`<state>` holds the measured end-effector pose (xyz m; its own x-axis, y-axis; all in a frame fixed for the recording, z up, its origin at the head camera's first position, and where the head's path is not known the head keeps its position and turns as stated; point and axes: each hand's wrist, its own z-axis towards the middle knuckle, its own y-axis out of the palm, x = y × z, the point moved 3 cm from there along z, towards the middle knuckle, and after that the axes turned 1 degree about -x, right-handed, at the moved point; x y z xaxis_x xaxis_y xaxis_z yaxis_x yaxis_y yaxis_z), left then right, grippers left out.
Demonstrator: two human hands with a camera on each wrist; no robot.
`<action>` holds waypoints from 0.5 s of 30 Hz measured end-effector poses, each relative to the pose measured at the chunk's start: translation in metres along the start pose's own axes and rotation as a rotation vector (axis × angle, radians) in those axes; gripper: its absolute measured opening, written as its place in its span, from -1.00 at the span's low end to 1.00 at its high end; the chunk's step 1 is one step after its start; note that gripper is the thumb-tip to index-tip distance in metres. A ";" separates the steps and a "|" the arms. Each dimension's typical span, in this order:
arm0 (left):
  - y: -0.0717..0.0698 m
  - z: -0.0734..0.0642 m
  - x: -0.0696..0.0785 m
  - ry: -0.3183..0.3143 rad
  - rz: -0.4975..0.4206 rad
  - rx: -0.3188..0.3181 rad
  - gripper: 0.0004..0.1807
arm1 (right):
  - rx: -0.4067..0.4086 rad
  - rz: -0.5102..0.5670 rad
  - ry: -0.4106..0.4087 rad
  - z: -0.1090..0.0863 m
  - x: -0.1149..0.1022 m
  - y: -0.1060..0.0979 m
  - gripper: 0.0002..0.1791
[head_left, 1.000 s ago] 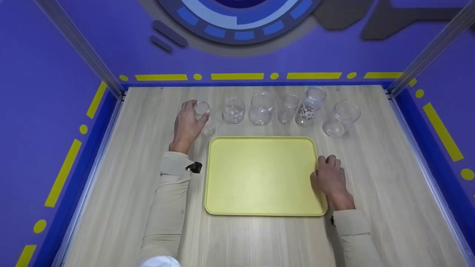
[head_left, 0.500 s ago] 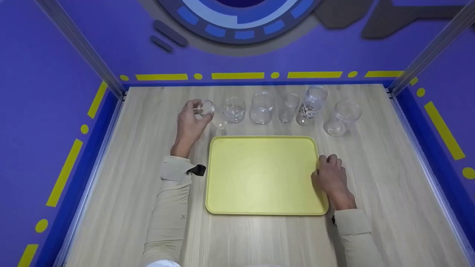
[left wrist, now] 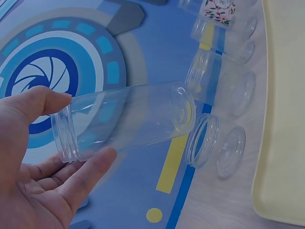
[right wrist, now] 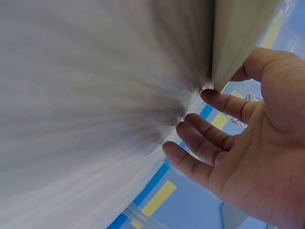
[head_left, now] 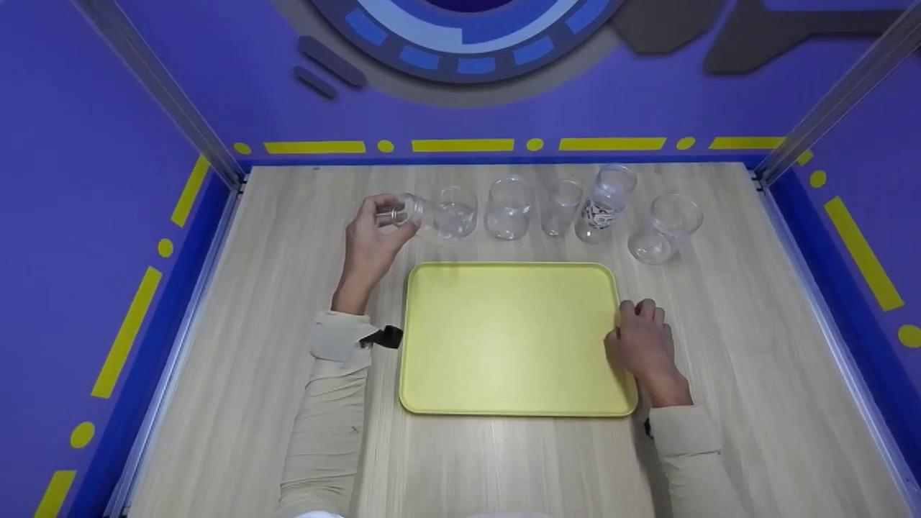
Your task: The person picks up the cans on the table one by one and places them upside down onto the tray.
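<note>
My left hand grips a clear jar by its threaded neck, behind the left end of the yellow tray. In the left wrist view the jar lies almost sideways with its base pointing right, thumb and fingers on opposite sides of the neck. My right hand pinches the right rim of the tray. Seen from the right wrist, the tray edge sits between the thumb and the index finger, and the other fingertips lie low near the table.
A short clear jar, a wider jar, a slim glass, a tall printed glass and a wide-topped glass stand in a row behind the tray. Blue walls enclose the wooden table.
My left hand has raised the jar from upright and tipped it over, its base swinging right toward the short jar. The right hand and the tray have stayed still.
</note>
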<state>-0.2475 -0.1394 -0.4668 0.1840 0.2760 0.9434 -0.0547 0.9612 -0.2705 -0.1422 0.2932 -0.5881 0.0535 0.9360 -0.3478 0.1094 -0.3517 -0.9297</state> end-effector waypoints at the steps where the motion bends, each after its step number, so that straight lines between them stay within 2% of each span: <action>1: 0.000 -0.001 0.000 -0.003 -0.015 0.002 -0.45 | 0.006 0.001 0.000 0.000 0.000 0.000 -0.60; 5: 0.002 -0.006 0.002 -0.008 -0.087 0.009 -0.44 | 0.033 0.003 -0.005 -0.001 0.000 0.000 -0.63; 15: 0.012 -0.024 0.001 -0.038 -0.357 0.034 -0.48 | 0.048 0.012 -0.019 -0.003 0.001 0.001 -0.64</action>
<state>-0.2247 -0.1272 -0.4742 0.1603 -0.0778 0.9840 -0.0261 0.9962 0.0830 -0.1396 0.2933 -0.5894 0.0355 0.9319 -0.3610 0.0611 -0.3626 -0.9299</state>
